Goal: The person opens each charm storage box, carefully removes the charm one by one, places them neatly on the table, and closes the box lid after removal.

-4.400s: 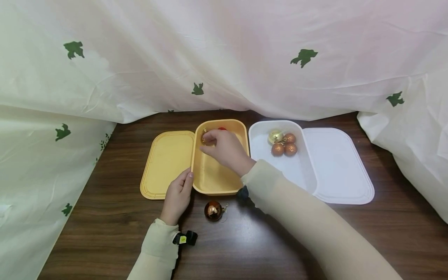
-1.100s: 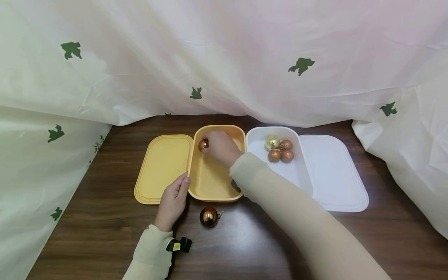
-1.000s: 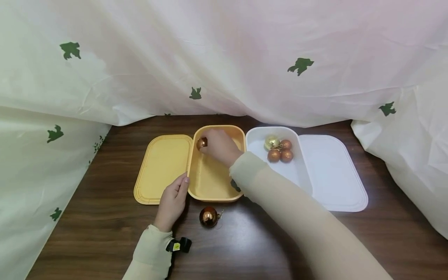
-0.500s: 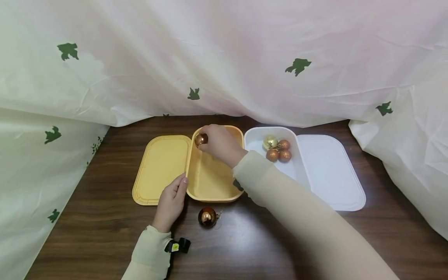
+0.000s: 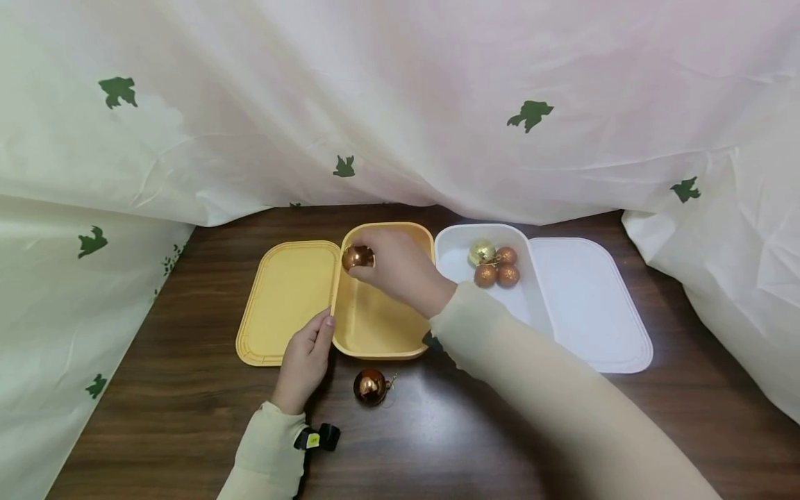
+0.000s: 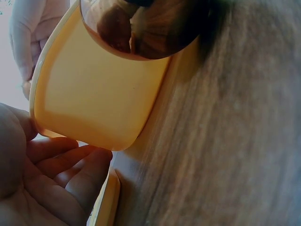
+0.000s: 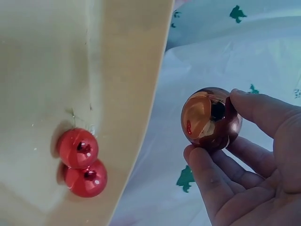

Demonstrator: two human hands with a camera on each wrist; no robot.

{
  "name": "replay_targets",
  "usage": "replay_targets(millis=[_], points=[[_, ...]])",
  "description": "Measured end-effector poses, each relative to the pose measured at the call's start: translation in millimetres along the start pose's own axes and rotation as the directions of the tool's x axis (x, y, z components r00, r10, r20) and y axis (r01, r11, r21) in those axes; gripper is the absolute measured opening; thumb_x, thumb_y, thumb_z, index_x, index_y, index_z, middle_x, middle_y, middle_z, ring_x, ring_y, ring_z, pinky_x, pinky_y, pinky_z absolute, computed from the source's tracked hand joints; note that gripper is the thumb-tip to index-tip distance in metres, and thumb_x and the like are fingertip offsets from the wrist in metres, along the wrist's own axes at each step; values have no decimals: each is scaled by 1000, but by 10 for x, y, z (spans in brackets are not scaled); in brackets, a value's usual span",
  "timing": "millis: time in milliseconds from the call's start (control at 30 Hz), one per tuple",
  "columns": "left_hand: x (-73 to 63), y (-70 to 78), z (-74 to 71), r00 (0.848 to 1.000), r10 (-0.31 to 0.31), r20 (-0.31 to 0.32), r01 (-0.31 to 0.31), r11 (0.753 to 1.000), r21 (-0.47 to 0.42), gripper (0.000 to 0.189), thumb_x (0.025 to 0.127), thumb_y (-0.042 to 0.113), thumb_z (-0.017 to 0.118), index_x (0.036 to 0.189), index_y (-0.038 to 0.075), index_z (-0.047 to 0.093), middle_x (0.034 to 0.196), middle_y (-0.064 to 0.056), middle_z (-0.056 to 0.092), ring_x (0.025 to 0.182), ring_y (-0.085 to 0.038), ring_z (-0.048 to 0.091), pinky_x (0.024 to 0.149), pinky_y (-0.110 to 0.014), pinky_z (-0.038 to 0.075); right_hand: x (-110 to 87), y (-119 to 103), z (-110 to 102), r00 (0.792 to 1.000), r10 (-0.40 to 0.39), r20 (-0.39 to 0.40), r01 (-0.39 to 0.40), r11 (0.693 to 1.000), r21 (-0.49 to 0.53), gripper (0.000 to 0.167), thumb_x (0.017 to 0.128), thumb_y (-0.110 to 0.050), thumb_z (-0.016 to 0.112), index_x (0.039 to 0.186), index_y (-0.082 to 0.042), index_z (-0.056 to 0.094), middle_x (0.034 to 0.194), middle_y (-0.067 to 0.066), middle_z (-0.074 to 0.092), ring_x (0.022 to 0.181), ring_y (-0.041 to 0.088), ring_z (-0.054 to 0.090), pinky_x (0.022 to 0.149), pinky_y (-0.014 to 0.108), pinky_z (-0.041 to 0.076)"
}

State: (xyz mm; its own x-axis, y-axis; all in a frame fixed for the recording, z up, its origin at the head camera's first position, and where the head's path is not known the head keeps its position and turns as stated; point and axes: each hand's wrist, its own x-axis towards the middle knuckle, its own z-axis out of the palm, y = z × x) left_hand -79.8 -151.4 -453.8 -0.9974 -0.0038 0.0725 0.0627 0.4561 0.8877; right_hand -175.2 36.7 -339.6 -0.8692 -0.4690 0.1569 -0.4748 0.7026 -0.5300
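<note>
My right hand (image 5: 400, 267) pinches a shiny copper Christmas bauble (image 5: 358, 257) between thumb and fingertips, over the far left part of the yellow box (image 5: 375, 333). In the right wrist view this bauble (image 7: 211, 117) shows up beside the box wall, and two red baubles (image 7: 80, 148) lie on the box floor. My left hand (image 5: 306, 357) holds the box at its near left wall, thumb by the rim and fingers (image 6: 89, 174) against the outside. Another copper bauble (image 5: 370, 387) with a gold cap and string rests on the wooden table (image 5: 437, 444), just in front of the box.
Right beside the yellow box stands a white box (image 5: 525, 305) holding a gold bauble (image 5: 482, 252) and several glittery orange ones (image 5: 485, 276). A yellow lid (image 5: 287, 305) lies at left, a white lid (image 5: 590, 305) at right. White cloth (image 5: 400, 104) hangs behind.
Earlier my right hand was over the yellow box with fingers apart; it has since gripped the copper bauble and lifted it. My left hand stays at the box wall.
</note>
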Motion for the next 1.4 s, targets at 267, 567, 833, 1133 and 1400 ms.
replay_targets(millis=[267,567,833,1133,1400], points=[[3,4,-8,1000,-16,21,16,1000,3,47,109,32,43,141,-1,56,137,-18,60,131,-31,53,109,-50,43,-212,-67,-52,1000,-10,-5,10,1000,-12,29,89,-32,79,113,-16,72,103,-7,71,94,11,64,87,29,51],[-49,-9,-85,999,-28,25,28,1000,9,48,109,33,42,143,1,54,139,-18,59,132,-30,53,109,-51,42,-377,-184,-15,998,-56,16,55,998,43,36,88,-31,79,118,-12,71,108,-4,72,96,11,65,87,28,53],[-36,-15,-55,999,-27,29,27,1000,-7,46,109,31,42,142,1,54,140,-16,59,133,-28,52,109,-47,42,-579,-218,-58,997,-72,-18,74,993,88,38,87,-30,81,120,-13,71,109,-4,72,98,10,66,88,28,54],[-23,3,-30,999,-32,22,32,999,-16,45,109,32,42,142,3,56,139,-15,59,133,-27,52,109,-48,42,-853,-193,-86,995,-80,-60,87,990,114,42,86,-32,81,122,-13,71,114,-3,72,102,13,66,91,33,54],[-4,27,-4,999,-22,23,22,1000,-18,46,110,32,42,141,2,56,140,-15,59,134,-26,51,111,-45,40,-1062,-123,-69,991,-91,-98,108,977,184,41,86,-30,81,122,-13,71,117,-4,71,106,11,65,92,31,54]])
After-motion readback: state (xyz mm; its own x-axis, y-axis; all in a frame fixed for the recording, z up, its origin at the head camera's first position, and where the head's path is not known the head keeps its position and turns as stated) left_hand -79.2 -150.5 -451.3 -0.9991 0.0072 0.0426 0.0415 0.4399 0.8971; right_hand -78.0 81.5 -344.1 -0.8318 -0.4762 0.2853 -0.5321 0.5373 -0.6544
